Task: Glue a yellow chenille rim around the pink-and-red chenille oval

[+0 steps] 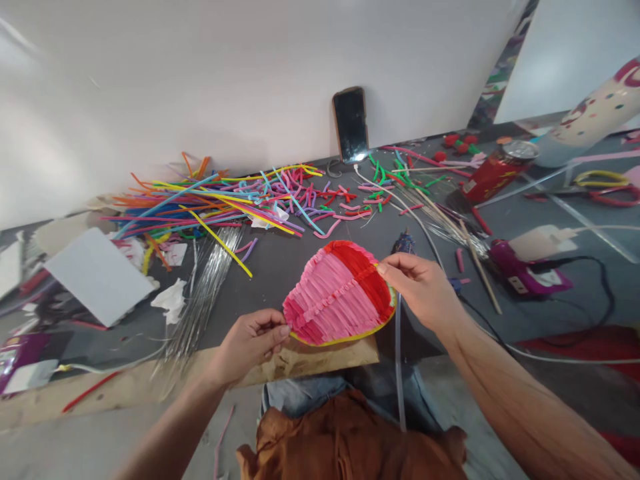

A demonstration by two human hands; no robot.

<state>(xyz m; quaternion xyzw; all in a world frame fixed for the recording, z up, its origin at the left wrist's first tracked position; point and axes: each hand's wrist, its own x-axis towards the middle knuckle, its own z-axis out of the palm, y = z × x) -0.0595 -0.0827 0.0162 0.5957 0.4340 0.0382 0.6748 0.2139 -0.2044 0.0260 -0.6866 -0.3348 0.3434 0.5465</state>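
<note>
A pear-shaped piece of pipe-cleaner craft (335, 293) is held up over the table's front edge. Its face is pink with a red band at the right and a yellow edging below. My left hand (257, 339) pinches its narrow left tip. With thumb and forefinger, my right hand (417, 287) grips the upper right rim, at the end of a twisted strip running across the middle. Just behind my right hand lies a dark glue gun (404, 241), with a clear glue stick (399, 360) hanging down in front of the table.
Colourful pipe cleaners (220, 200) are heaped at the back left, near thin wires (210, 287). A phone (351, 125) leans on the white wall. Further right are a red can (500, 171), scissors (600, 187) and a purple power strip (530, 270) with cables. A white box (100, 277) is at left.
</note>
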